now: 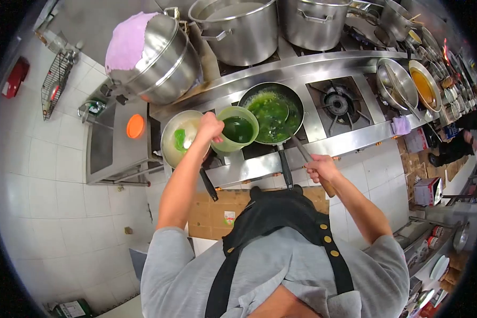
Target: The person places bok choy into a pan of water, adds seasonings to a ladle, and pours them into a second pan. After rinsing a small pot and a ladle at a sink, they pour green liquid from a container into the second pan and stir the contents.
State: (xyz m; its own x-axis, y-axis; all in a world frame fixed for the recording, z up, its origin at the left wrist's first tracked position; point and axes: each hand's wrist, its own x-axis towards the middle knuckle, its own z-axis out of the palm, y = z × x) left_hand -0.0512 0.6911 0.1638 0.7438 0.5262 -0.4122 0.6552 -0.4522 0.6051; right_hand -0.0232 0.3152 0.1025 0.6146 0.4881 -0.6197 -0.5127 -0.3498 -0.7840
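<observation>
My left hand (211, 129) is closed on the rim of a pale green bowl (253, 117) with dark green liquid inside. Right of the bowl, a black pan (301, 108) on the stove holds bubbling green liquid with leafy bits. My right hand (322, 170) grips the wooden handle of a ladle (303, 150), whose head dips into that pan. Partly behind my left forearm is a light-coloured pan (169, 151) with a bright green piece and pale contents. The black handle of the bubbling pan points toward my body.
Large steel pots (248, 37) line the back of the stove. A bare burner (339, 102) is right of the pan. Farther right are a steel bowl (385, 87) and a bowl of orange liquid (423, 84). An orange lid (135, 126) lies left. Another person's hand (467, 137) shows far right.
</observation>
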